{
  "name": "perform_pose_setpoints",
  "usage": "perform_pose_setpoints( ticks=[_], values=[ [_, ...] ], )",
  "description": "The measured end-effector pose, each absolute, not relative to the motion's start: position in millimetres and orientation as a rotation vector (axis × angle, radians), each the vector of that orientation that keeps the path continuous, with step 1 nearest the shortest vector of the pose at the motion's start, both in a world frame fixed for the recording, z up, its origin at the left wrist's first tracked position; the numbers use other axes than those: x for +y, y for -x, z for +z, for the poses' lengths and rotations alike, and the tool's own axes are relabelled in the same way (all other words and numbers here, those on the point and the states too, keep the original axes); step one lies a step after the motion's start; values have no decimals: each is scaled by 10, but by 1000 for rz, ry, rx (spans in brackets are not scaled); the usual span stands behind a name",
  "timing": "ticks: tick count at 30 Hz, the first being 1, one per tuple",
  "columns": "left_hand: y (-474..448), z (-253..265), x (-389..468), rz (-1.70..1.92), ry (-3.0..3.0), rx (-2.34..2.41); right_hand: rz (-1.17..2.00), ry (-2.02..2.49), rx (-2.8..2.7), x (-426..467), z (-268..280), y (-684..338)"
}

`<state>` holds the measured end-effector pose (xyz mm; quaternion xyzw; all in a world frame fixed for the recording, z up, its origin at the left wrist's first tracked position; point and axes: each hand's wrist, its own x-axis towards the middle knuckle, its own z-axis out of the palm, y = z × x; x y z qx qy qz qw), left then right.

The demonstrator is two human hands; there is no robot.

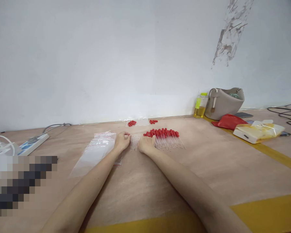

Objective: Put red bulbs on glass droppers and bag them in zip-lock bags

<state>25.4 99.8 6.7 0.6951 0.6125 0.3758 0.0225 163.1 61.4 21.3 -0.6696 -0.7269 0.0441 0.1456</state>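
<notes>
Bare tubes: a row of thin clear tubes (134,143) lies side by side on the brown work surface (232,174), between the two hands; too small to tell whether they are hollow.
Left hand (122,141): just beside the row's left end, thumb and forefinger tips near each other with a small gap; whether anything thin is between them, I cannot tell.
Right hand (146,144): at the row's right end, fingers bent and partly hidden; I cannot tell whether they are clamped on a tube.
Red-capped tubes (163,137): fanned out just right of the right hand, caps toward the wall.
Loose red caps: a left pile (132,123) and a right pile (153,121), near the wall.
Zip-lock bags (97,149): overlapping, left of the left hand, partly under the left forearm's line.
Rolling risk: a sideways nudge from either hand could scatter the bare tubes, which look light and probably round.
Mixing risk: the right hand, so close to the fan, could knock capped tubes out of line.
Snag risk: a dragging left forearm might shift the slick bags.
</notes>
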Motion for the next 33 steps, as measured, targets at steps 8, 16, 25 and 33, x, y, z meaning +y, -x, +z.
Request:
perform_pose_setpoints(
  ticks=[8,16,25,33],
  values=[
    [-251,158,407,1353,-2039,1533,210,1484,-2020,289,267,-2372],
    [-545,-49,-140,1084,-1643,1154,3,1073,-2157,-93,-57,-2698],
    [-561,-198,-119,1162,-1582,1104,17,1012,-2203,-241,-150,-2597],
    [-569,-141,-147,1131,-1711,1205,26,992,-2225,-259,-147,-2580]
  ],
)
